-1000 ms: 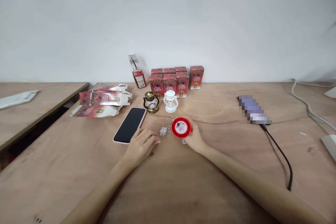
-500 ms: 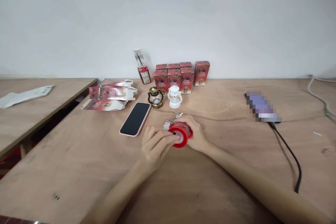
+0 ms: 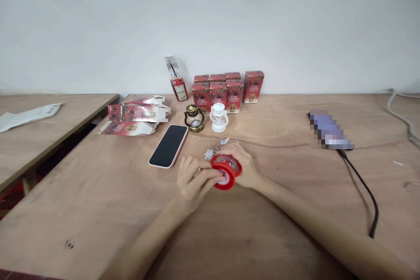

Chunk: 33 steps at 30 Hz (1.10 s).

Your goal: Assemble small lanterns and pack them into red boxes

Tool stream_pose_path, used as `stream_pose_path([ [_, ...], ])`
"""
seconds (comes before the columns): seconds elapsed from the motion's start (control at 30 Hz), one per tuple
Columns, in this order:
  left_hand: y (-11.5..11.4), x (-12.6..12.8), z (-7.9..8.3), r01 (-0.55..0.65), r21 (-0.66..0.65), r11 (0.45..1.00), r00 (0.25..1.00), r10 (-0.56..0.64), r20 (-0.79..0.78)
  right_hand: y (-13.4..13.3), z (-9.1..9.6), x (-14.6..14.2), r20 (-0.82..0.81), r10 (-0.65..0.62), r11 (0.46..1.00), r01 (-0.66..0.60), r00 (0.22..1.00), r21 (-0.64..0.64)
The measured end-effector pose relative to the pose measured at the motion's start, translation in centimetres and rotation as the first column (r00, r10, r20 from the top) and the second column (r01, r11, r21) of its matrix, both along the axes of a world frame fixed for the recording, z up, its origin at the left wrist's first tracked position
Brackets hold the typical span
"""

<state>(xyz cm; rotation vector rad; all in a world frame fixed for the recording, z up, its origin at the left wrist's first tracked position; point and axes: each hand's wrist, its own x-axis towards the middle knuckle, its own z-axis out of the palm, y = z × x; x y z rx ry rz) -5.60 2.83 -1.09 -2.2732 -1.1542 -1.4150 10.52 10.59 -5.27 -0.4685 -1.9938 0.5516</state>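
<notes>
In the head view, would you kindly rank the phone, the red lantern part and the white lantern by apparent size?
1. phone
2. red lantern part, partly hidden by both hands and nearer the camera, so unsure
3. white lantern

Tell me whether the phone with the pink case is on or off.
Looks off: the phone with the pink case lies flat on the wooden table, screen up and entirely black.
</notes>
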Motion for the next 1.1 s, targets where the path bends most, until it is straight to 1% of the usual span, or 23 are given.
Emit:
stream_pose_path([
  [0.13, 0.1, -0.2, 0.2, 0.031, 0.001, 1.0, 0.998, -0.031, 0.046, -0.1, 0.1, 0.0, -0.008, -0.013, 1.0, 0.012, 1.0, -0.019],
  [0.17, 0.1, -0.5, 0.3, 0.025, 0.01, 1.0, 0.998, -0.025, 0.055, -0.1, 0.1, 0.0, -0.008, -0.024, 0.999, 0.024, 1.0, -0.045],
  [0.23, 0.5, -1.6, 0.3, -0.032, 0.004, 0.999, 0.998, 0.032, 0.055, -0.1, 0.1, 0.1, -0.017, -0.063, 0.991, 0.061, 0.998, -0.119],
  [0.3, 1.2, -3.3, 0.1, -0.115, -0.073, 0.991, 0.993, 0.115, -0.001, 0.0, 0.1, 0.1, -0.037, -0.107, 0.975, 0.098, 0.994, -0.201],
  [0.33, 1.7, -4.3, -0.1, -0.143, -0.142, 0.979, 0.989, 0.136, -0.054, 0.0, 0.1, 0.1, -0.047, -0.125, 0.966, 0.111, 0.991, -0.236],
  [0.37, 2.1, -5.2, -0.4, -0.153, -0.22, 0.963, 0.985, 0.13, -0.115, 0.1, 0.1, 0.0, -0.054, -0.138, 0.957, 0.12, 0.989, -0.263],
  [0.43, 2.7, -6.8, -1.1, -0.121, -0.355, 0.927, 0.969, 0.032, -0.246, 0.1, 0.0, 0.0, -0.063, -0.15, 0.948, 0.126, 0.987, -0.293],
  [0.5, 3.0, -7.6, -1.7, -0.089, -0.448, 0.89, 0.936, -0.079, -0.342, 0.1, 0.0, 0.0, -0.063, -0.144, 0.948, 0.119, 0.988, -0.294],
  [0.53, 2.9, -7.8, -1.9, -0.086, -0.475, 0.876, 0.919, -0.114, -0.376, 0.1, 0.0, 0.0, -0.061, -0.14, 0.95, 0.117, 0.988, -0.29],
  [0.6, 2.7, -7.7, -2.2, -0.099, -0.492, 0.865, 0.893, -0.14, -0.427, 0.2, -0.1, 0.0, -0.056, -0.136, 0.953, 0.116, 0.989, -0.28],
  [0.73, 2.4, -7.1, -2.5, -0.142, -0.43, 0.891, 0.852, -0.111, -0.511, 0.1, -0.1, 0.1, -0.047, -0.135, 0.956, 0.118, 0.99, -0.269],
  [0.87, 2.4, -6.5, -2.6, -0.169, -0.3, 0.939, 0.843, -0.02, -0.538, 0.1, 0.0, 0.0, -0.041, -0.131, 0.957, 0.115, 0.991, -0.268],
  [0.93, 2.1, -5.9, -2.2, -0.171, -0.232, 0.958, 0.877, 0.041, -0.478, 0.0, 0.0, 0.0, -0.043, -0.132, 0.957, 0.116, 0.99, -0.266],
  [1.03, 1.2, -4.3, -1.0, -0.157, -0.129, 0.979, 0.959, 0.12, -0.255, 0.1, 0.0, 0.0, -0.028, -0.128, 0.962, 0.118, 0.991, -0.248],
  [1.1, 0.3, -3.0, -0.3, -0.126, -0.034, 0.991, 0.985, 0.12, -0.124, 0.2, -0.1, 0.1, 0.002, -0.113, 0.969, 0.111, 0.994, -0.222],
])
